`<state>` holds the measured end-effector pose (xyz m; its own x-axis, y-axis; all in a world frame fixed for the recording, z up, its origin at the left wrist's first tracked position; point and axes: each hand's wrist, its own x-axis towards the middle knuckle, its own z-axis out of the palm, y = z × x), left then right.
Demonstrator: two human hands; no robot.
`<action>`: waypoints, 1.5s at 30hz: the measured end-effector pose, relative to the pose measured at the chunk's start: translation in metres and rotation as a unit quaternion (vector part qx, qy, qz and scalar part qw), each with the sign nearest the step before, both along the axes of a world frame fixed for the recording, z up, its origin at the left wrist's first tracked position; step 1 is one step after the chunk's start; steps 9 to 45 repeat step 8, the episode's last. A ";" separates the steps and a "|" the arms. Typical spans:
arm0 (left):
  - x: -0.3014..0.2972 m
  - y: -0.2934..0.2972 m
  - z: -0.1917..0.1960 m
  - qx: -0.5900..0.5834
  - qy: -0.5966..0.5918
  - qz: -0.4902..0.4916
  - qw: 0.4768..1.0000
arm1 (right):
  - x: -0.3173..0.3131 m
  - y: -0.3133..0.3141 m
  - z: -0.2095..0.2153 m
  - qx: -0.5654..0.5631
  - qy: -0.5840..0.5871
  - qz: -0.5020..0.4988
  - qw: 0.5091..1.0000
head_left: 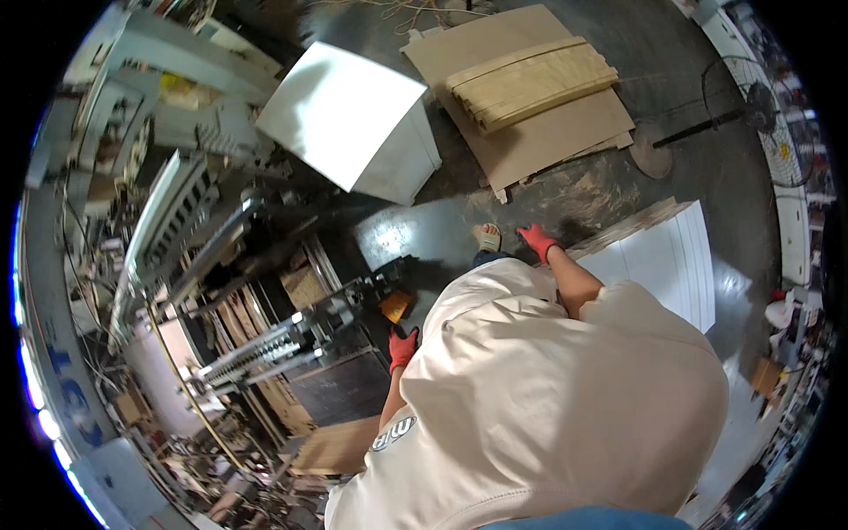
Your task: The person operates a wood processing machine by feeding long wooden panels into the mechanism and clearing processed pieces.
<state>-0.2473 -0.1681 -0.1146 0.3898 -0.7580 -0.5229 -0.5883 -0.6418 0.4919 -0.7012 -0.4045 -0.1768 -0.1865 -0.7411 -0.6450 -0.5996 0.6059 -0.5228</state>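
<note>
My left grip (403, 346), red-gloved, hangs clenched on nothing beside the dark machine (291, 340) at nine o'clock. My right grip (537, 240) reaches toward the stack of white sheets (671, 265) at three o'clock; whether it grasps I cannot tell.

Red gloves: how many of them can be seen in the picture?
2. The left hand wears one, low beside the machine; the right hand wears the other, near the white sheet stack.
</note>
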 end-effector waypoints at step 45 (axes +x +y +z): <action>-0.067 -0.220 -0.009 -0.060 0.123 0.032 0.990 | -0.086 -0.110 -0.006 0.010 0.085 0.025 0.996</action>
